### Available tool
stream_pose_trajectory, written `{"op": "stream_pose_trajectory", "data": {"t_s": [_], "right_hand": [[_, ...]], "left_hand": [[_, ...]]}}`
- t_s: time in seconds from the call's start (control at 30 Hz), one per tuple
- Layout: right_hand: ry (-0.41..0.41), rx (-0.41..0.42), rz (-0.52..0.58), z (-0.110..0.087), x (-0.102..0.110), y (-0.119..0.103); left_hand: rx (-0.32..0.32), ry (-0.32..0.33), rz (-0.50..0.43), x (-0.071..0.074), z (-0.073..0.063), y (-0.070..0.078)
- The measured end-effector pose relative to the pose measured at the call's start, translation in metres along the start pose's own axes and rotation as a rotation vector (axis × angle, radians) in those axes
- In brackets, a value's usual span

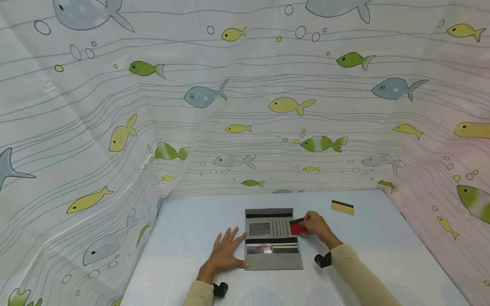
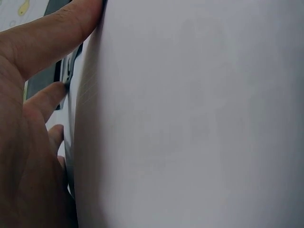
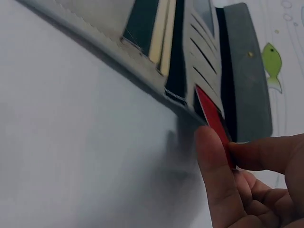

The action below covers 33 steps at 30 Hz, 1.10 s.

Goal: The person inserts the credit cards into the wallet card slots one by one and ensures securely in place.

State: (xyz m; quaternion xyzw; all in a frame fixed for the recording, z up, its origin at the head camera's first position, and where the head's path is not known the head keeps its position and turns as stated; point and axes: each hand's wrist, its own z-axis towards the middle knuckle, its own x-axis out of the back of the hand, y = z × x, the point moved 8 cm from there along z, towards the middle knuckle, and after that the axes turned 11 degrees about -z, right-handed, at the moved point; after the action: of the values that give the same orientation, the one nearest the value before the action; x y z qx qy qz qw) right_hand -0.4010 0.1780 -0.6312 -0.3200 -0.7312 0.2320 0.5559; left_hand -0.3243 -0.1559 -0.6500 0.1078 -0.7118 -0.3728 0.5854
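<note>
A grey wallet [image 1: 273, 261] lies unfolded on the table, with card slots and a clear window in its upper part and several cards tucked into its lower part. My right hand [image 1: 317, 225] pinches a red card [image 1: 296, 228] between thumb and fingers at the wallet's right edge. In the right wrist view the far end of the red card [image 3: 211, 109] sits at the slot nearest that edge. My left hand [image 1: 226, 251] is spread at the wallet's left side, thumb and forefinger touching its edge, the other fingers straight.
A yellow card with a dark stripe [image 1: 342, 207] lies on the white table [image 1: 367, 229], up and right of the wallet. Fish-patterned cloth [image 1: 268, 144] hangs behind the table and on both sides. Black wrist cameras [image 1: 323, 259] are worn on both arms.
</note>
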Motion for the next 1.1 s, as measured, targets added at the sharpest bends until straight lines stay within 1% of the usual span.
{"op": "stream_pose_trajectory", "data": {"t_s": [0.03,0.23,0.33,0.5,0.73,0.8,0.93,1.0,1.1], "right_hand": [[0.003,-0.005,-0.015,0.0,-0.002,0.0],[0.057,0.021,-0.195,-0.003,-0.011,-0.005],[0.089,0.032,-0.219,-0.005,-0.011,-0.01],[0.136,0.004,-0.162,-0.01,-0.012,-0.011],[0.193,-0.049,-0.032,-0.013,-0.016,-0.006],[0.215,-0.064,-0.034,-0.013,-0.016,-0.005],[0.245,-0.081,-0.082,-0.013,-0.014,-0.003],[0.25,-0.088,-0.097,-0.013,-0.014,-0.003],[0.253,-0.083,-0.088,-0.013,-0.016,-0.006]], "left_hand": [[-0.001,-0.002,-0.007,-0.001,0.0,0.001],[0.006,-0.016,-0.022,-0.006,0.001,0.001],[0.008,-0.009,-0.026,-0.006,0.001,0.002],[-0.003,-0.004,-0.022,-0.004,0.001,0.005],[0.003,0.004,-0.007,-0.001,0.0,0.004],[0.004,0.006,-0.008,-0.001,0.0,0.004],[0.006,0.009,-0.004,0.0,0.0,0.002],[0.008,0.008,-0.005,0.001,0.0,0.002],[0.008,0.004,-0.001,0.003,-0.001,0.003]]}}
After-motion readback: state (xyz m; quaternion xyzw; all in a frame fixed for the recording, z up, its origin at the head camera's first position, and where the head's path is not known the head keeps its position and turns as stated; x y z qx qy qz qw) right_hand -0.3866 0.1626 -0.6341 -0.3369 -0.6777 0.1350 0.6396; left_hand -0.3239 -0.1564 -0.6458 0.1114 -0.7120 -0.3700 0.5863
